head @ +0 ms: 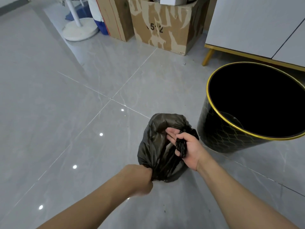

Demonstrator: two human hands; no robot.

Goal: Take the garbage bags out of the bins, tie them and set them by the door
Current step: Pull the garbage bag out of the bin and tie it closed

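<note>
A black garbage bag [156,142] sits on the grey tiled floor in front of me, out of the bin. My left hand [140,179] is closed on the bag's near edge at its lower left. My right hand [186,149] is palm up over the bag's right side, pinching a twisted end of the plastic between thumb and palm with the fingers spread. Just to the right stands a black bin with a gold rim [214,134]; its inside is dark and no bag lines it.
Worn cardboard boxes [161,28] stand at the back. A white round stand base [80,30] is at the back left. A white cabinet on gold legs [247,22] stands behind the bin. Open tiled floor lies to the left.
</note>
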